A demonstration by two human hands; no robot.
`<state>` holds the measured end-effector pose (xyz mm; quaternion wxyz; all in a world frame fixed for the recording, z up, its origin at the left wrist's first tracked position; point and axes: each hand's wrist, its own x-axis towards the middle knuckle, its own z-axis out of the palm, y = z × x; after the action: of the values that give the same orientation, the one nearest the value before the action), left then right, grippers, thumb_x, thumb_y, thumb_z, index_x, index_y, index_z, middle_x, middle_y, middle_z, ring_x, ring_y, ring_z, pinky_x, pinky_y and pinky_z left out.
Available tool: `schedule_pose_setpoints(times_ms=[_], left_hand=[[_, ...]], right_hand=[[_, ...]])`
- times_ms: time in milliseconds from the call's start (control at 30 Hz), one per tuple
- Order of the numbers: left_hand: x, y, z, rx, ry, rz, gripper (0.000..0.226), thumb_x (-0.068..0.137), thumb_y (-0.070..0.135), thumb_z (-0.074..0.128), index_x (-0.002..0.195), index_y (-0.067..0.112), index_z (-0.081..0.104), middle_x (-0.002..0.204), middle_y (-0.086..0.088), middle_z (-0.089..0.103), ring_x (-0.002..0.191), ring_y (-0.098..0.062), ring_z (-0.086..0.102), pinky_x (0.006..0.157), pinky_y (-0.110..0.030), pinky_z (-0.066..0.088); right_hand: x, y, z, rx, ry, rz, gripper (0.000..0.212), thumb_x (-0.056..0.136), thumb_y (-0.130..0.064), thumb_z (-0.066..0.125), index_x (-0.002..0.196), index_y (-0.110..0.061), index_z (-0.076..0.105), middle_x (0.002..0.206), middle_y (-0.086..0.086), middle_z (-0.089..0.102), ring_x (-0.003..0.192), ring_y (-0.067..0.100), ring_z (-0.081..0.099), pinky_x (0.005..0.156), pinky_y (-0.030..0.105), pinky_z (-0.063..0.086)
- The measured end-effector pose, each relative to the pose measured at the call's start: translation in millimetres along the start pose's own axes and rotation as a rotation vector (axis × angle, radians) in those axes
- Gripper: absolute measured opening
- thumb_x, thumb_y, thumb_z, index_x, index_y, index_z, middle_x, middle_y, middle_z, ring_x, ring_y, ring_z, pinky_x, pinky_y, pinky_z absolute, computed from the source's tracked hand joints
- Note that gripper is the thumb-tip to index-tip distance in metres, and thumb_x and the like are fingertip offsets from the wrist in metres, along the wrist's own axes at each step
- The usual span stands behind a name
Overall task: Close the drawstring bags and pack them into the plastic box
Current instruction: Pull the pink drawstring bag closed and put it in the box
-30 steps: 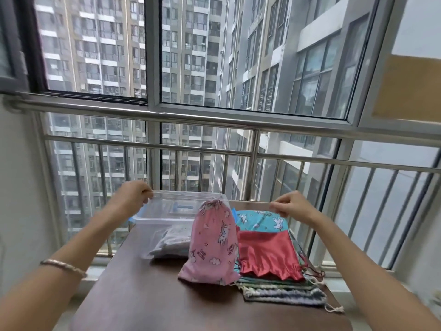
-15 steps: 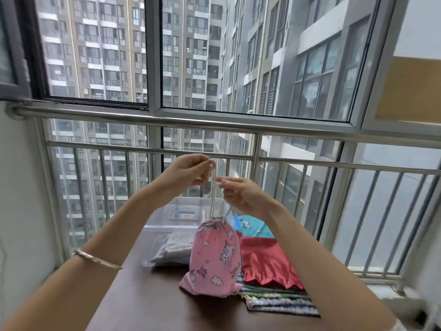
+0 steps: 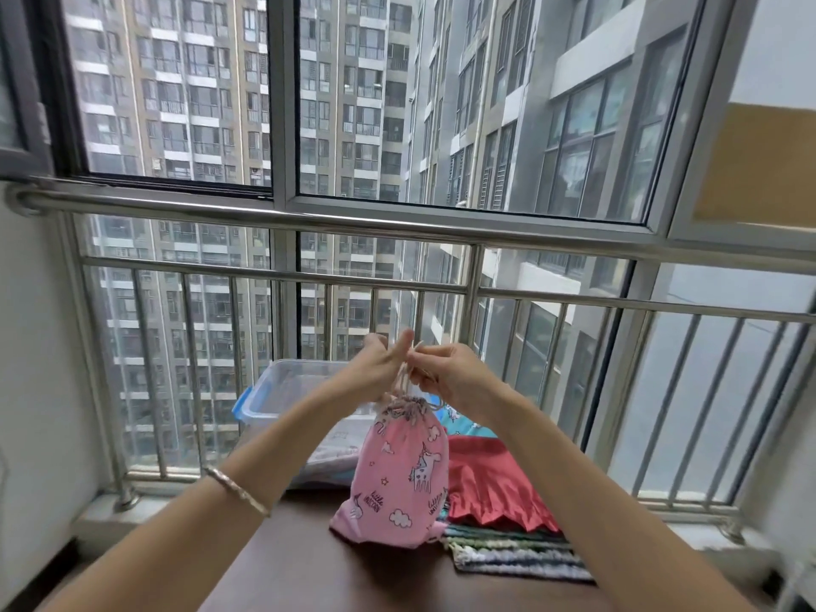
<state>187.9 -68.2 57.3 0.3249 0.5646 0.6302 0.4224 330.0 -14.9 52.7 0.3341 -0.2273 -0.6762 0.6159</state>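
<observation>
The step in hand is judged to be the securing of the drawstring cords (image 3: 402,379) above the pink unicorn bag (image 3: 399,474). It would be done best with the cords held taut and upward while any knot is formed, so that the gathered mouth is not allowed to slacken. The knot should be seated low against the gathers. The bag's base should be left on the tabletop (image 3: 287,567) until the cords are fast.

At the far left corner of the tabletop the plastic box (image 3: 273,390) is set, seemingly without a lid. Something pale is seen through its clear wall, and what it is cannot be told. Just right of the box the left hand (image 3: 375,375) is raised, its fingers and thumb curled in a pinch on the cords. Below it the pink bag stands upright near the middle of the tabletop, its mouth drawn nearly closed. The right hand (image 3: 450,379) is held close beside the left, and it too pinches the cords. Toward the right edge, flat bags are stacked: a red bag (image 3: 494,483) on top, a teal bag (image 3: 463,425) behind, striped bags (image 3: 508,556) beneath.
</observation>
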Motion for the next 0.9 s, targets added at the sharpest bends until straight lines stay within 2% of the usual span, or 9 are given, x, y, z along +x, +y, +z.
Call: schedule_pose_setpoints(times_ms=[100,167,300,400,533,600,700,800,900], left_hand=[[-5.8,-8.0,14.3,0.027,0.068,0.093,0.104,0.068,0.072,0.042,0.146,0.013,0.008,0.115,-0.016,0.056,0.099,-0.033,0.061,0.061,-0.025,0.051],[-5.0,-13.7,14.4,0.045,0.140,0.141,0.101,0.064,0.074,0.048,0.142,0.017,0.020,0.114,-0.017,0.059,0.098,-0.031,0.062,0.067,-0.030,0.053],[-6.0,-17.5,3.0,0.043,0.059,0.182,0.048,0.081,0.046,0.063,0.100,0.002,0.064,0.071,0.000,0.057,0.060,-0.010,0.048,0.051,-0.020,0.039],[-10.0,-15.9,-4.3,-0.027,-0.082,0.149,0.024,0.088,0.029,0.064,0.089,0.006,0.072,0.058,0.004,0.050,0.050,-0.006,0.041,0.045,-0.017,0.034],[-11.3,-16.9,-8.4,-0.250,-0.202,0.100,0.027,0.092,0.029,0.056,0.093,0.004,0.067,0.058,0.006,0.047,0.049,-0.006,0.037,0.046,-0.016,0.029],[-11.8,-17.7,-10.7,-0.258,-0.207,0.089,0.028,0.093,0.030,0.054,0.089,0.006,0.067,0.058,0.005,0.044,0.050,-0.008,0.034,0.045,-0.017,0.026],[-12.5,-15.3,-16.5,-0.249,-0.264,0.052,0.031,0.093,0.034,0.053,0.085,0.008,0.066,0.058,0.005,0.041,0.050,-0.008,0.032,0.044,-0.016,0.025],[-13.9,-10.8,-23.5,-0.230,-0.344,-0.002,0.033,0.094,0.038,0.050,0.079,0.011,0.062,0.058,0.007,0.042,0.048,-0.006,0.033,0.042,-0.014,0.025],[-13.6,-7.9,-26.0,-0.188,-0.321,-0.018,0.032,0.094,0.035,0.052,0.077,0.010,0.063,0.057,0.005,0.041,0.046,-0.006,0.033,0.041,-0.014,0.025]], right_hand=[[-0.4,1.9,-0.6,-0.021,0.060,-0.036,0.013,0.090,-0.004,0.061,0.093,0.001,0.073,0.070,0.005,0.067,0.059,0.007,0.057,0.054,0.015,0.045],[0.5,5.1,-0.9,-0.051,0.096,-0.039,0.012,0.090,-0.006,0.063,0.093,-0.001,0.074,0.074,0.007,0.068,0.061,0.009,0.058,0.054,0.015,0.044],[2.7,5.6,-6.4,-0.059,0.172,-0.032,0.020,0.088,-0.010,0.066,0.098,0.007,0.070,0.071,0.008,0.064,0.057,0.009,0.057,0.052,0.016,0.043],[2.2,3.4,-10.4,-0.139,0.154,-0.017,0.022,0.087,-0.015,0.069,0.094,0.005,0.072,0.064,0.005,0.060,0.056,0.009,0.051,0.057,0.020,0.042],[1.2,-3.8,-16.4,-0.092,0.080,0.066,0.008,0.085,-0.004,0.065,0.089,0.003,0.061,0.069,0.007,0.055,0.053,0.011,0.047,0.051,0.020,0.039],[-1.2,-6.9,-17.6,-0.120,0.038,0.082,0.016,0.083,0.008,0.058,0.091,-0.005,0.051,0.077,0.010,0.052,0.056,0.014,0.048,0.049,0.019,0.040],[-2.7,-2.0,-17.9,-0.484,0.012,-0.030,0.030,0.082,0.009,0.054,0.103,-0.011,0.062,0.097,0.011,0.059,0.070,0.021,0.053,0.063,0.028,0.048],[-2.2,2.2,-12.8,-0.646,0.014,-0.127,0.028,0.084,0.009,0.051,0.086,-0.010,0.071,0.091,0.010,0.066,0.071,0.025,0.058,0.071,0.036,0.052],[-5.4,-2.5,-10.9,-0.561,-0.024,-0.086,0.031,0.086,0.013,0.046,0.076,-0.007,0.067,0.071,0.003,0.062,0.058,0.002,0.053,0.059,0.016,0.042]])
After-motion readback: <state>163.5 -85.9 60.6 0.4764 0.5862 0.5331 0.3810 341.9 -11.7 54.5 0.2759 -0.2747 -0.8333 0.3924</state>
